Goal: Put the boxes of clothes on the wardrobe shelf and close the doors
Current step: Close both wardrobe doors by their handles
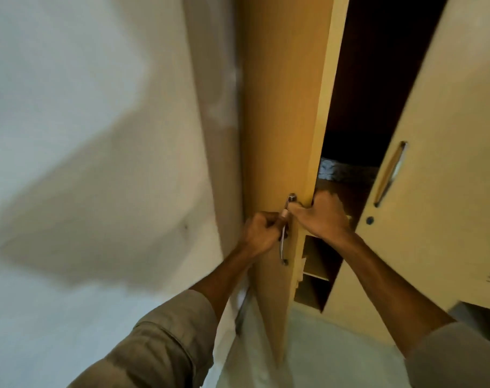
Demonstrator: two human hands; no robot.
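The wardrobe's left door (280, 107) stands partly open, edge-on to me. My left hand (259, 232) is closed around its metal handle (283, 242). My right hand (320, 212) grips the free edge of the same door, thumb near the handle's top. The right door (445, 191) is cream, also ajar, with a long handle (390, 175). Between the doors the dark interior (372, 93) shows a shelf with a patterned box or bundle (344, 172) on it, mostly hidden.
A pale wall (84, 135) fills the left side, close to the left door. Lower shelf compartments (316, 264) show inside the wardrobe. The light floor (322, 345) lies below. The frame is motion-blurred.
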